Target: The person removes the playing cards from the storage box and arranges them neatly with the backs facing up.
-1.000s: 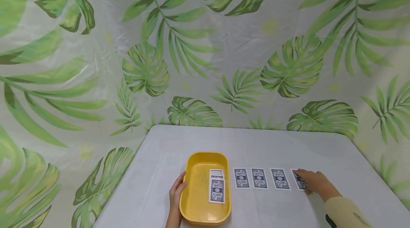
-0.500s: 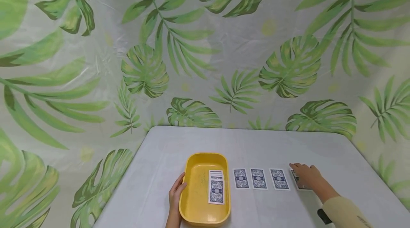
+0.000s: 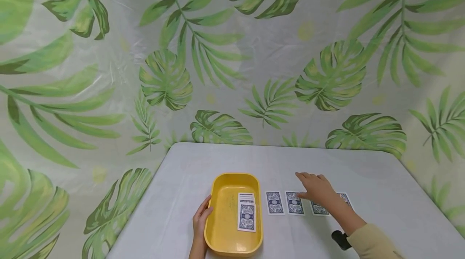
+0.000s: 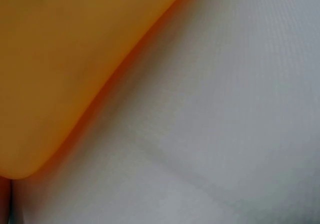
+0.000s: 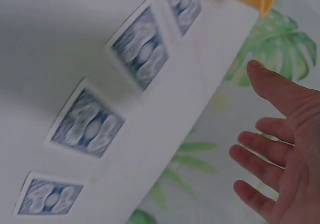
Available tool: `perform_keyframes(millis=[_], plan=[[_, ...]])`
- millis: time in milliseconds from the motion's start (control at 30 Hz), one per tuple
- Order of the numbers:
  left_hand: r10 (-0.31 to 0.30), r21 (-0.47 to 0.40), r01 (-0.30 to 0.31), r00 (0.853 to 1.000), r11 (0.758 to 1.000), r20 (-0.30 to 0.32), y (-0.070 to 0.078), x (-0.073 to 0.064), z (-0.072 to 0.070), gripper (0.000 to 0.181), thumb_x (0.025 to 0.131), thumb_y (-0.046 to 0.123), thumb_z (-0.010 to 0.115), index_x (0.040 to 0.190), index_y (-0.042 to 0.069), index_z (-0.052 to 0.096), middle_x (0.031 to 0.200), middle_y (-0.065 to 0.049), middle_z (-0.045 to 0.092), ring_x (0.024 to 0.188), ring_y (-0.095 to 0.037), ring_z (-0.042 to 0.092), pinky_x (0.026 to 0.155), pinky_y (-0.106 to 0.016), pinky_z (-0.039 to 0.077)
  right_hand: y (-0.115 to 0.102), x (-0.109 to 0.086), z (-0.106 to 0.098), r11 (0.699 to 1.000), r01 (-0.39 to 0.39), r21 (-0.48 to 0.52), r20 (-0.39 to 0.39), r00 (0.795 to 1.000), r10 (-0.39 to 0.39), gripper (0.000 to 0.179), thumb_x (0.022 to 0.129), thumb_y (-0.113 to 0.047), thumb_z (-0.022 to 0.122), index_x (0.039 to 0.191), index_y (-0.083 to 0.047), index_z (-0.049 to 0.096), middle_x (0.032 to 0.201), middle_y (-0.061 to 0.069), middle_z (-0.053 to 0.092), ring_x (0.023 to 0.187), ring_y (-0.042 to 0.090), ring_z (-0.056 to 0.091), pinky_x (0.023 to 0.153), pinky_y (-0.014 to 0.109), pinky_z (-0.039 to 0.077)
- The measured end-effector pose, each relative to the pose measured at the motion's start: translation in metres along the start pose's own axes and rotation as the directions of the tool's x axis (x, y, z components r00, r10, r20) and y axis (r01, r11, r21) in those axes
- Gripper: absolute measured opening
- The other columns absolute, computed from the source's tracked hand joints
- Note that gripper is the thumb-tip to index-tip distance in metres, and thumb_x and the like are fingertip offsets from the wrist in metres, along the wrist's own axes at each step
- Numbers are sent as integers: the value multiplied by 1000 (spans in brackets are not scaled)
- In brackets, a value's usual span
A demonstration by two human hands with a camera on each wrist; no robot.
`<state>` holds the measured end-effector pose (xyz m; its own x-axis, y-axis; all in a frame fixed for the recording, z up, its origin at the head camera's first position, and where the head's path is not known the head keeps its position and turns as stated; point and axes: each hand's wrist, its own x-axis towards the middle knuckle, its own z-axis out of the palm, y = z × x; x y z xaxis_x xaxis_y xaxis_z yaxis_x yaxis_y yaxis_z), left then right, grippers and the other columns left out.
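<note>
My left hand [image 3: 200, 220] grips the left side of a yellow plastic tray [image 3: 222, 230], thumb at the rim. In the left wrist view the tray's wall [image 4: 75, 48] fills the upper left; most of that hand is out of sight. Inside the tray, along its right side, lie overlapping playing cards [image 3: 247, 217], the front one showing a blue patterned back. My right hand [image 3: 317, 188] hovers over the row of cards to the tray's right, holding nothing. Its fingers [image 5: 260, 166] are spread and relaxed in the right wrist view. Beneath it, one face-down playing card [image 3: 294, 203] is partly covered.
Several face-down playing cards form a row on the white tabletop [image 3: 290, 236], including a card [image 3: 275, 203] nearest the tray and a card [image 3: 343, 197] at the far right, half hidden by the forearm. A leaf-patterned curtain [image 3: 269, 61] stands behind the table.
My right hand has left the rightmost card, lifting and moving left over the middle of the row. That card stays on the table. My left hand and the tray have kept their places.
</note>
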<state>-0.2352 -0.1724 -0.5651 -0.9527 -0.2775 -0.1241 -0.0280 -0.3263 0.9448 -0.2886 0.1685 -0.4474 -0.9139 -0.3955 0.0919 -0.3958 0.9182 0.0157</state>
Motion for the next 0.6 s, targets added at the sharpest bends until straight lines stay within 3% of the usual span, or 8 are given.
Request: perform_keyframes(millis=[267, 600], plan=[[-3, -11, 3, 1000, 1000, 6, 0, 1, 1, 45, 89, 16, 54, 132, 8, 48, 145, -8, 36, 135, -24, 28, 90, -11, 41, -42, 14, 0, 999, 7, 46, -3, 1000, -7, 69, 72, -38, 73, 126, -1, 50, 125, 15, 55, 111, 33, 53, 92, 52, 41], [-6, 31, 6, 1000, 1000, -5, 1, 0, 0, 46, 89, 20, 55, 133, 9, 47, 144, -10, 36, 135, -27, 27, 96, -17, 40, -78, 23, 20, 990, 29, 139, 0, 1000, -29, 69, 72, -37, 73, 126, -1, 51, 129, 15, 52, 118, 32, 49, 98, 52, 36]])
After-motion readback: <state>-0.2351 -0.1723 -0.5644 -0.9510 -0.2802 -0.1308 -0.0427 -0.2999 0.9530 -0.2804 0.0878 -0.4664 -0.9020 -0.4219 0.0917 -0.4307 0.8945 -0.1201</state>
